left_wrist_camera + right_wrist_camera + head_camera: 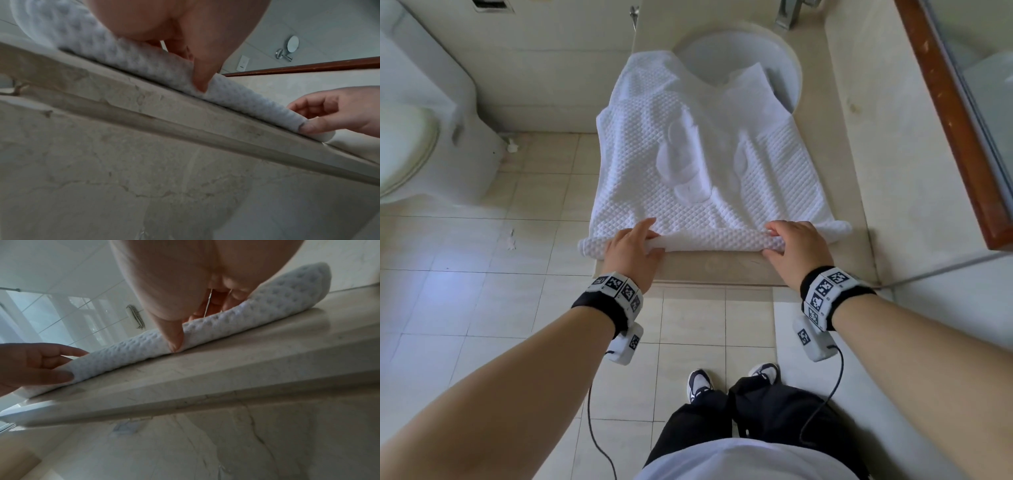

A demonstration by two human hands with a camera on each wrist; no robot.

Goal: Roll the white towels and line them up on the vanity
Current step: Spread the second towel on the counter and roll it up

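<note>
A white waffle-textured towel (709, 164) lies spread along the beige stone vanity (739, 270), its far end drooping into the round sink (763, 51). Its near edge is turned over into a thin roll (715, 240) close to the vanity's front edge. My left hand (635, 243) grips the roll's left part, thumb in front and fingers over the top (197, 71). My right hand (796, 241) grips its right part the same way (176, 337). In each wrist view the other hand shows pinching the roll (246, 107) (131, 350) farther along.
A toilet (410, 137) stands at the left on the tiled floor (482, 274). A faucet (787, 13) rises behind the sink. A wood-framed mirror (955, 113) lines the wall at the right, with bare counter (887, 154) beside the towel. My shoes (700, 380) are below the vanity.
</note>
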